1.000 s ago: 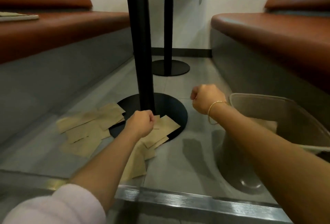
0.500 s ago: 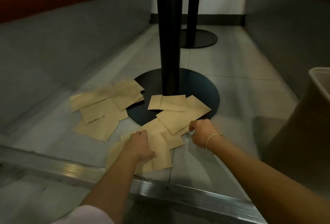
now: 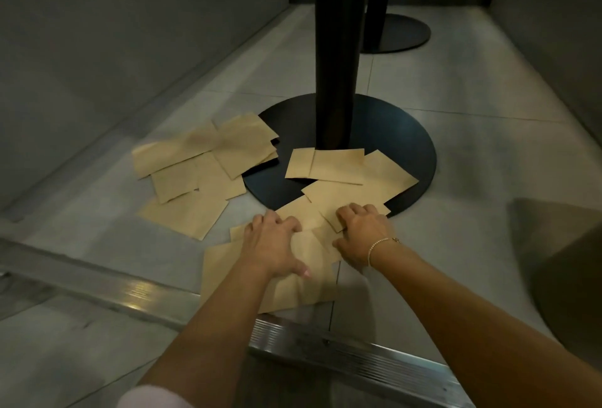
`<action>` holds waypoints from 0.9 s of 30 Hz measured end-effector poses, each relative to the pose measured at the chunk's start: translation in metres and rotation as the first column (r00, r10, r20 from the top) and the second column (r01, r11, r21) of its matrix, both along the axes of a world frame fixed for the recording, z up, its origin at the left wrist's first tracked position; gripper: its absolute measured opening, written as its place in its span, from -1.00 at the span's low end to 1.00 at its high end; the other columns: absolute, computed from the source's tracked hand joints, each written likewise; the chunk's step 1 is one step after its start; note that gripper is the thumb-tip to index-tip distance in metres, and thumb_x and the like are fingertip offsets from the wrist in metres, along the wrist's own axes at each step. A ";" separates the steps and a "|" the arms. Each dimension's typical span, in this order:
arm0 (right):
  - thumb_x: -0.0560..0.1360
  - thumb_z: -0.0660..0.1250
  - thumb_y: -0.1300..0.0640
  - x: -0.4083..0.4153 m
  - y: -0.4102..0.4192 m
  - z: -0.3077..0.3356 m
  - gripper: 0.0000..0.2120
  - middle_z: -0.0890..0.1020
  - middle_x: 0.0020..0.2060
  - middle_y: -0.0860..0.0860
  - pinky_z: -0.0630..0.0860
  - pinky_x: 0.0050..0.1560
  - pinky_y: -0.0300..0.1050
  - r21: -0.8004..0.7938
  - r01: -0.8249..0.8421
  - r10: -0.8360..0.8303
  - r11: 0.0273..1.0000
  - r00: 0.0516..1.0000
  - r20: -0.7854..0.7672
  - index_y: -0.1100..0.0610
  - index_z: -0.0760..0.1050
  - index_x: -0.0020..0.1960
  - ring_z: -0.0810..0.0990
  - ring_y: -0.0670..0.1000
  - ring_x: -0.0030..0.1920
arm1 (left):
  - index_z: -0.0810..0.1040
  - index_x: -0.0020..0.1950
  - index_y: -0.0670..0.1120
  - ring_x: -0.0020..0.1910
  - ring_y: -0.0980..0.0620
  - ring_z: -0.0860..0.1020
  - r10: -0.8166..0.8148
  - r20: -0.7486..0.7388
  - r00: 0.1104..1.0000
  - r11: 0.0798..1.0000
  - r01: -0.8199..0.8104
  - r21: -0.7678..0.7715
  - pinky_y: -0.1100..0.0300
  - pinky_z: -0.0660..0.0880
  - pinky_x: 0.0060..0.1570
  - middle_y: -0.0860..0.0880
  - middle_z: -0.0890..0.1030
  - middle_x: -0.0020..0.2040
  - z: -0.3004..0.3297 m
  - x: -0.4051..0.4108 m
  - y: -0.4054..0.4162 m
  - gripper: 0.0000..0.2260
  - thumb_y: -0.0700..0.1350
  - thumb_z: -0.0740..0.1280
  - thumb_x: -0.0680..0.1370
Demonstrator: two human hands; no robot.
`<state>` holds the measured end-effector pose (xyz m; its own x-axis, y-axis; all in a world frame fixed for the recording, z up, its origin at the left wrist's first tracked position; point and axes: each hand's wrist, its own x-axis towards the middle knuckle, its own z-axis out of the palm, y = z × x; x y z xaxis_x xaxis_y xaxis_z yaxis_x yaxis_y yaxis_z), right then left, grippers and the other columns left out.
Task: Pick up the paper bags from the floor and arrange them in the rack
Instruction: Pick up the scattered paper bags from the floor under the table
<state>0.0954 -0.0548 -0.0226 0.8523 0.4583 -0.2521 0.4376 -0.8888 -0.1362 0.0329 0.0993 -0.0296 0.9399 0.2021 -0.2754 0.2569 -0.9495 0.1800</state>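
Observation:
Several flat brown paper bags lie scattered on the grey tiled floor in two heaps. One heap (image 3: 195, 176) is on the left. The other (image 3: 348, 176) overlaps the black round table base. My left hand (image 3: 273, 245) rests flat, fingers spread, on the nearest bags (image 3: 293, 287) by the metal floor strip. My right hand (image 3: 361, 231) presses on the bags beside it, its fingers curled over the edge of one bag (image 3: 345, 199). No bag is lifted. The rack is not in view.
A black table post (image 3: 338, 49) rises from a round base (image 3: 407, 134) just beyond the bags; a second post and base (image 3: 400, 30) stand farther back. Grey bench walls flank both sides. A metal threshold strip (image 3: 325, 342) crosses the near floor. A grey bin (image 3: 566, 264) stands at right.
Both hands came down from raised fists onto the nearest bags, and the right hand slid left onto the heap. The view tilted down and closer to the floor.

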 end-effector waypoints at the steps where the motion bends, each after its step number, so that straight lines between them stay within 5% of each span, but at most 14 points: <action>1: 0.55 0.21 -0.04 0.000 0.001 -0.002 -0.54 0.37 0.33 0.05 0.32 0.30 0.00 -0.011 -0.002 0.002 1.000 1.000 0.018 0.06 0.24 0.40 0.32 0.10 0.31 | 0.36 0.31 0.09 0.27 -0.08 0.25 0.009 -0.009 1.000 1.000 -0.009 0.006 0.06 0.24 0.29 -0.04 0.32 0.26 0.000 0.001 0.000 -0.26 0.25 0.52 0.21; 6: 0.56 0.18 0.17 0.002 0.005 -0.005 -0.69 0.50 0.18 0.07 0.36 0.21 -0.03 -0.063 -0.017 0.025 0.998 0.990 0.140 0.08 0.37 0.29 0.39 0.10 0.21 | 0.36 0.31 -0.03 0.28 -0.07 0.23 0.080 -0.060 0.995 0.996 -0.079 0.033 0.06 0.23 0.33 -0.05 0.33 0.26 -0.002 0.005 -0.003 -0.19 0.25 0.54 0.18; 13: 0.55 0.15 0.20 0.001 0.002 0.009 -0.76 0.59 0.03 0.10 0.36 0.16 -0.04 -0.086 0.044 -0.029 0.995 0.986 0.164 0.09 0.43 0.20 0.50 0.11 0.11 | 0.37 0.39 -0.07 0.34 -0.09 0.30 0.026 -0.084 0.996 0.997 -0.019 0.071 0.01 0.19 0.40 -0.09 0.33 0.33 0.001 0.002 -0.006 -0.21 0.23 0.51 0.26; 20: 0.57 0.15 0.26 -0.012 -0.023 0.060 -0.72 0.56 0.08 0.12 0.41 0.16 -0.05 -0.028 0.069 -0.063 0.997 0.984 0.165 0.13 0.38 0.26 0.49 0.12 0.13 | 0.46 0.31 -0.03 0.31 -0.02 0.37 -0.106 -0.008 0.994 0.985 0.106 0.133 0.01 0.08 0.44 -0.02 0.46 0.28 0.017 -0.009 -0.010 -0.53 0.09 0.40 0.45; 27: 0.55 0.16 0.30 -0.027 -0.050 0.117 -0.72 0.57 0.05 0.11 0.38 -0.16 -0.08 0.053 0.023 -0.036 0.998 0.963 0.267 0.11 0.40 0.23 0.53 0.13 0.06 | 0.55 0.20 -0.03 0.07 -0.05 0.55 0.010 0.071 0.997 0.988 0.001 -0.151 0.16 0.49 -0.02 -0.06 0.62 0.04 0.068 -0.022 -0.016 -0.67 -0.06 0.44 0.45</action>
<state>0.0679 -0.1050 0.0945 0.8989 0.4381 0.0090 0.4378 -0.8970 -0.0610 0.0104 0.0831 0.0385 0.9575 0.1672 -0.2351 0.2420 -0.9089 0.3395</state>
